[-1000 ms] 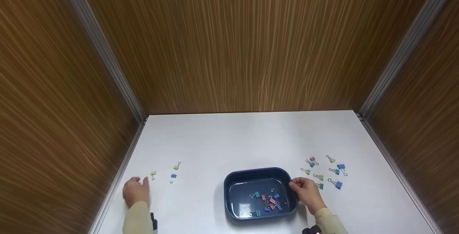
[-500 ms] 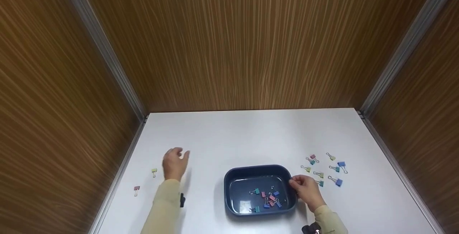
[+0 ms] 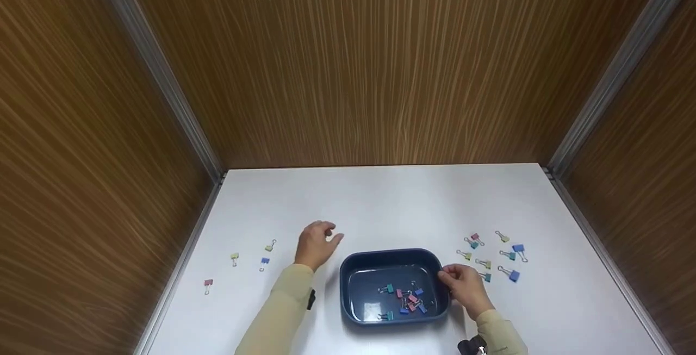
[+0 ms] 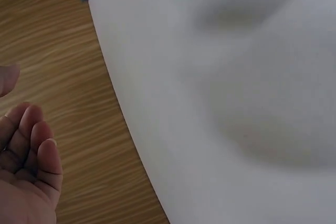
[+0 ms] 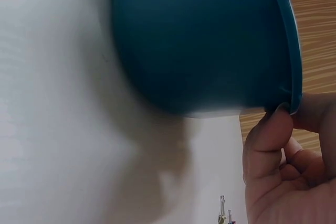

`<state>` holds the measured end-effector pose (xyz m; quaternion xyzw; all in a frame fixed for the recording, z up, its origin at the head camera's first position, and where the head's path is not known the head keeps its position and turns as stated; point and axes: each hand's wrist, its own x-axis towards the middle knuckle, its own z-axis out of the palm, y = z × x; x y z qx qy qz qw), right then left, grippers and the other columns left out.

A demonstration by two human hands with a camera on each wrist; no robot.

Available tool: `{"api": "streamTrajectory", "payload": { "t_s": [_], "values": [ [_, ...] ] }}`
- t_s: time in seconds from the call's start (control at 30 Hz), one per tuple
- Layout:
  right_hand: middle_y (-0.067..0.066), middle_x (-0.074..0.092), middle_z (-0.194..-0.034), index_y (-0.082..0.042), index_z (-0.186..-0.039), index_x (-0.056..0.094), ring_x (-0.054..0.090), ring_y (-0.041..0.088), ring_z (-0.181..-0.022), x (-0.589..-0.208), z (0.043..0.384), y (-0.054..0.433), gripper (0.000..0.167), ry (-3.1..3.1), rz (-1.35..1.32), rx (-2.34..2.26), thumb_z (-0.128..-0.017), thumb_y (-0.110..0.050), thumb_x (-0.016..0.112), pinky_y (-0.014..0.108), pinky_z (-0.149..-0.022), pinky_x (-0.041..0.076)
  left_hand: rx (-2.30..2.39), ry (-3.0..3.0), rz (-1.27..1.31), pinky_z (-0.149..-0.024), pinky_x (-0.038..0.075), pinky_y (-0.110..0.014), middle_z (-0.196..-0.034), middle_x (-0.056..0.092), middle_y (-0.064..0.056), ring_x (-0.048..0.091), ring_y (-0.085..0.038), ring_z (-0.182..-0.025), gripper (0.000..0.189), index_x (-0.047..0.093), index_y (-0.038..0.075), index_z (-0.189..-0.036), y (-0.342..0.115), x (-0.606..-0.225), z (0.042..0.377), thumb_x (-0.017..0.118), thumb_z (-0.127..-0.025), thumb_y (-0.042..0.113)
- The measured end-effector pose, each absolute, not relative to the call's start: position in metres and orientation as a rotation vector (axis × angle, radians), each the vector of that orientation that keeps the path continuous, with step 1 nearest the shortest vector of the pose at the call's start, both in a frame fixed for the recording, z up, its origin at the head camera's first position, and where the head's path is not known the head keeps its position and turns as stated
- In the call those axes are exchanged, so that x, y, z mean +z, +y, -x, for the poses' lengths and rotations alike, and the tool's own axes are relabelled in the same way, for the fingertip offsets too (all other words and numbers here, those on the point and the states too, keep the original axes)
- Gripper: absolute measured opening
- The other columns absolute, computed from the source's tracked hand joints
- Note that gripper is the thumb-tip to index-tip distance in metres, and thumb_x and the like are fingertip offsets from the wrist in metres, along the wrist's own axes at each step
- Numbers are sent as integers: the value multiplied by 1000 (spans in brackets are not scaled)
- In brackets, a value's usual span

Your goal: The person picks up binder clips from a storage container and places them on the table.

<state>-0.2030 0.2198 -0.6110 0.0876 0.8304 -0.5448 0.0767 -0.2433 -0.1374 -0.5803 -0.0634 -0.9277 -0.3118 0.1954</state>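
Observation:
A dark blue tray [image 3: 353,319] stands on the white table in the head view, holding several teal, pink and blue binder clips [image 3: 412,299]. My right hand [image 3: 465,290] pinches its right rim between thumb and fingers; the right wrist view shows the thumb [image 5: 270,135] at the rim. My left hand [image 3: 317,244] is over the table at the tray's upper left, thumb apart from its loosely bent fingers. The palm [image 4: 23,182] holds nothing in the left wrist view.
Loose binder clips lie on the left: two yellow, one blue clip [image 3: 265,261] and one pink clip [image 3: 208,282]. Several more, such as a yellow clip [image 3: 483,263] and a blue clip [image 3: 509,274], lie right of the tray. Wood-grain walls [image 3: 375,72] enclose the table.
My left hand has swept from the table's left side, over the yellow and blue clips, to near the tray. The right hand and tray stay put, and the pink clip at left is uncovered.

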Motion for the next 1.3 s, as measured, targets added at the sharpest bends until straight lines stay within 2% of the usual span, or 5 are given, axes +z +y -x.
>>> {"api": "streamTrajectory", "payload": {
  "t_s": [0.43, 0.63, 0.97, 1.3],
  "values": [
    [6, 59, -83, 0, -97, 63, 54, 17, -69, -611, 202, 218, 13, 2484, -260, -1636, -91, -12, 64, 28, -55, 49, -831, -2728, 432, -75, 52, -29, -87, 67, 0, 61, -12, -81, 26, 73, 10, -101, -78, -576, 248, 74, -85, 30],
    [6, 58, -83, -1, -97, 62, 54, 17, -70, -612, 199, 220, 12, 2470, -294, -1621, -92, -12, 64, 29, -56, 49, -727, -2780, 548, -73, 51, -25, -87, 67, 1, 61, -10, -80, 23, 73, 13, -100, -59, -576, 250, 72, -86, 32],
    [8, 61, -84, 2, -101, 62, 56, 18, -72, -613, 199, 222, 16, 2476, -288, -1649, -92, -11, 64, 29, -57, 50, -536, -2793, 764, -73, 50, -24, -83, 66, 3, 61, -9, -77, 24, 74, 12, -98, -33, -571, 254, 72, -85, 33],
    [6, 60, -82, 1, -98, 62, 55, 16, -69, -613, 200, 218, 14, 2462, -291, -1659, -91, -11, 64, 28, -56, 49, -288, -2803, 899, -78, 51, -24, -86, 70, 5, 64, -9, -81, 22, 74, 15, -95, -11, -595, 251, 70, -86, 35]
  ]
}}
